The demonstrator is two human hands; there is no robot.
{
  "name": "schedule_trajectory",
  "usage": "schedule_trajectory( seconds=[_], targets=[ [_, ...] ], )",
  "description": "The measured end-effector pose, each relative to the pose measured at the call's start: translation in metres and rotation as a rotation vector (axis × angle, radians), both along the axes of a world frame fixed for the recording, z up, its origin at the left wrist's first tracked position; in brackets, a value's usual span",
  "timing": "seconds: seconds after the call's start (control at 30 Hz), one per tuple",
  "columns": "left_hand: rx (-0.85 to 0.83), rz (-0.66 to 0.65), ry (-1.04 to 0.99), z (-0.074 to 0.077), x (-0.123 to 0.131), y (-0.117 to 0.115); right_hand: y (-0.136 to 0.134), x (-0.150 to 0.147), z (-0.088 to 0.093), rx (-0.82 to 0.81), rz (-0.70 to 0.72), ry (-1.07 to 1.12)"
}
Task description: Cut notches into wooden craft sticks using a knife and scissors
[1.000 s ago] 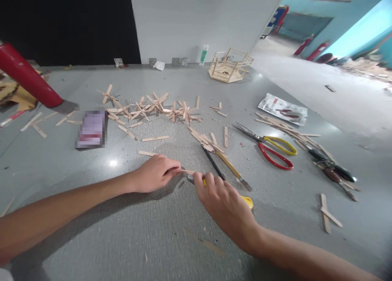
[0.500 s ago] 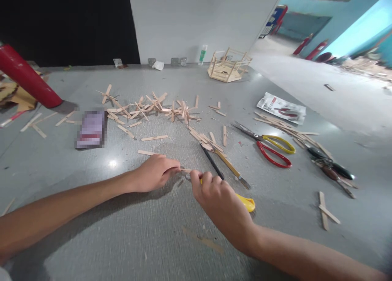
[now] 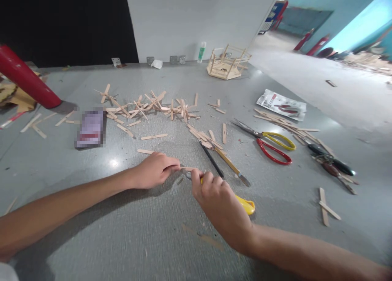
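Observation:
My left hand (image 3: pixel 154 170) pinches one end of a thin wooden craft stick (image 3: pixel 189 168) just above the grey table. My right hand (image 3: pixel 219 199) is closed around a yellow-handled utility knife (image 3: pixel 248 206), whose rear end shows past the palm. Its metal front lies under the stick, close to my left fingertips, and my right thumb rests at the stick's other end. Whether the blade touches the wood I cannot tell. A black pen-like tool (image 3: pixel 212 159) and a craft knife with a yellowish handle (image 3: pixel 232 165) lie just beyond my right hand.
A heap of craft sticks (image 3: pixel 156 101) spreads across the middle. Red-and-yellow scissors (image 3: pixel 266 140), a printed packet (image 3: pixel 281 104) and dark-handled pliers (image 3: pixel 332 160) lie right. Behind stand a stick-built frame (image 3: pixel 225 72) and glue tube (image 3: pixel 201 52); a red cylinder (image 3: pixel 29 79) is left.
The view has shifted slightly. Both hands keep their grips in nearly the same place, and a little more of the stick shows between them.

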State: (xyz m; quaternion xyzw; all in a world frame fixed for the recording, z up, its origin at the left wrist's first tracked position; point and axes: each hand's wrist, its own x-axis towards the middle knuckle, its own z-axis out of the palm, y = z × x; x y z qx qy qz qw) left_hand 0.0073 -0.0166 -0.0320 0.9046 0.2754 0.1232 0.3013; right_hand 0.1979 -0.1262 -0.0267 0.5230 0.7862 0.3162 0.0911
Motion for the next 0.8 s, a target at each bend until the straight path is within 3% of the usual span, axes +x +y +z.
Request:
schedule_trajectory(
  seconds=[0.2,0.37,0.53,0.7,0.8],
  targets=[
    [0.125,0.015,0.010,-0.003,0.000,-0.003,0.002,0.001,-0.004,-0.033,-0.018,0.038],
    [0.364,0.068,-0.030,-0.003,0.000,-0.019,0.008,0.012,-0.008,-0.007,0.003,0.249],
    [0.694,0.066,-0.112,0.014,-0.002,-0.038,0.008,0.023,-0.002,0.140,0.141,0.441],
    [1.293,-0.050,-0.152,0.036,-0.005,-0.046,0.007,0.026,0.009,0.191,0.347,0.631],
    [1.422,-0.081,-0.141,0.039,-0.006,-0.049,0.007,0.027,0.012,0.210,0.426,0.665]
  ],
)
